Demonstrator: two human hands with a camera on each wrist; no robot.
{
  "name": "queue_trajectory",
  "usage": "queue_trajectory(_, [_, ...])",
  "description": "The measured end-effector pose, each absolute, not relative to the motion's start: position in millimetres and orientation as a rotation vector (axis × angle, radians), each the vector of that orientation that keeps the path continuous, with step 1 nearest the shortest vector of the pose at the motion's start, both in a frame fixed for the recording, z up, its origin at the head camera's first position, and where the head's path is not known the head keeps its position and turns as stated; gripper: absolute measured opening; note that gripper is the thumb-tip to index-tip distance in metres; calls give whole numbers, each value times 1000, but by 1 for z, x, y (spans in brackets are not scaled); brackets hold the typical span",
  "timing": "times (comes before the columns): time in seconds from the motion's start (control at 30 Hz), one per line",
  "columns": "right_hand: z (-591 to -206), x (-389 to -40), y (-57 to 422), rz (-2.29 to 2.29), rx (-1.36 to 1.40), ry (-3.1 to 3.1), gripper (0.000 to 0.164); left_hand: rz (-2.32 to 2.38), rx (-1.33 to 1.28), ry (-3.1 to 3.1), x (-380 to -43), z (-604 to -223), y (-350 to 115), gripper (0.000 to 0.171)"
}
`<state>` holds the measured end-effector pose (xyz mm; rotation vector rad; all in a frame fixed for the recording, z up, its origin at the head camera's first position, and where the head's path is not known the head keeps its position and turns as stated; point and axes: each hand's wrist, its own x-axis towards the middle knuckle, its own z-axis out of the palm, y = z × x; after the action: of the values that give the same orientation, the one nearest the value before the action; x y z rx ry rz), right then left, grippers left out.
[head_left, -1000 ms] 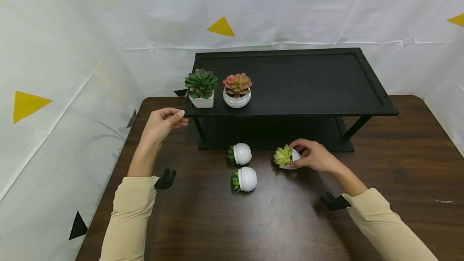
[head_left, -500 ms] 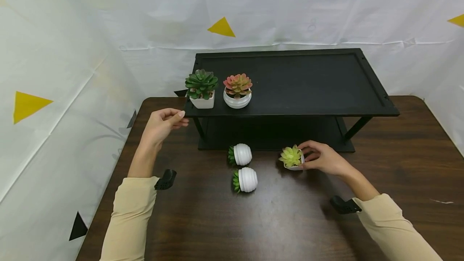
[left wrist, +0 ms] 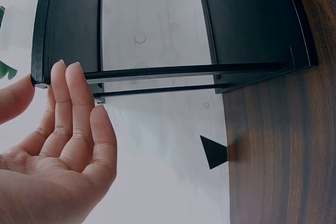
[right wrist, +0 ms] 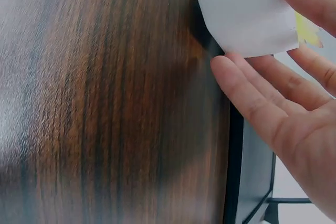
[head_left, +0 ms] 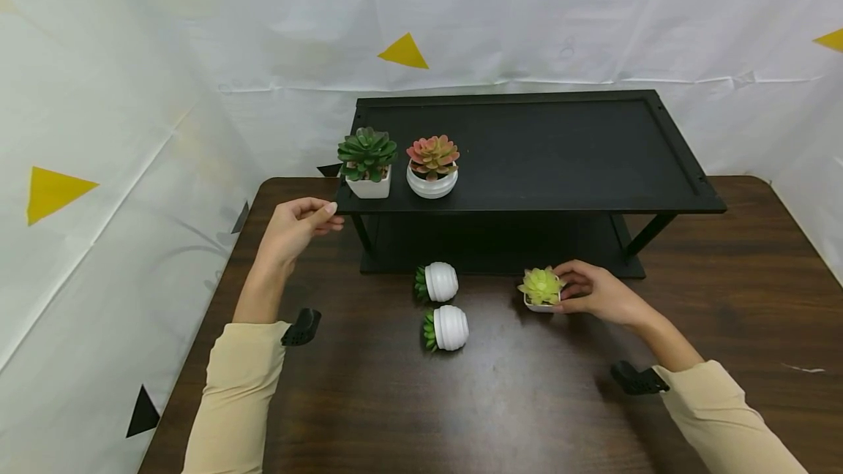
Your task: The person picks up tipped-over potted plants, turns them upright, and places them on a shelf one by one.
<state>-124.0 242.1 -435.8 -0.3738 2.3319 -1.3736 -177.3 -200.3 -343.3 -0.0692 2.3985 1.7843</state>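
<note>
My right hand (head_left: 602,297) grips a small potted succulent (head_left: 541,286) with yellow-green leaves, thumb on one side of its square white pot and fingers on the other. In the right wrist view the plain white pot (right wrist: 247,17) shows close up, tilted, its leaves mostly hidden behind it. My left hand (head_left: 294,231) pinches the front left corner of a black two-tier shelf (head_left: 560,152). The left wrist view has the thumb over the top board (left wrist: 73,19) and straight fingers beneath it. Two white round pots with green succulents (head_left: 441,282) (head_left: 451,328) lie on their sides between the hands.
On the shelf's top tier, at the left, stand a dark green succulent (head_left: 367,159) in a square pot and a pink-orange one (head_left: 432,167) in a round pot. The brown wooden table (head_left: 369,415) runs beneath, with white sheeting (head_left: 527,20) behind.
The right hand has moved right and slightly toward me with the yellow-green succulent, turning it from lying sideways to nearly upright. The left hand stays at the shelf corner.
</note>
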Motion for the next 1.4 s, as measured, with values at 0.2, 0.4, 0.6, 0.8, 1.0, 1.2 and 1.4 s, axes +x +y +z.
queue_trajectory(0.2, [-439,-123,248,-1379,-335,2311,56,1768,-68,2410,-177,-343,-200,32])
queue_trajectory(0.4, [-445,-123,253,-1383,-320,2303,59,1759,-69,2417,-177,-343,-200,33])
queue_trajectory(0.6, [-445,-121,253,-1414,-318,2284,60,1767,-70,2410,-177,-343,-200,33])
queue_trajectory(0.8, [-445,-120,251,-1439,-320,2283,60,1763,-74,2415,-177,-342,-200,32])
queue_trajectory(1.0, [-449,-120,247,-1428,-344,2330,59,1780,-73,2402,-176,-342,-200,33])
queue_trajectory(1.2, [-446,-120,242,-1418,-375,2354,56,1790,-77,2396,-175,-342,-200,33])
queue_trajectory(1.4, [-447,-119,242,-1384,-373,2403,53,1794,-82,2390,-176,-342,-200,32])
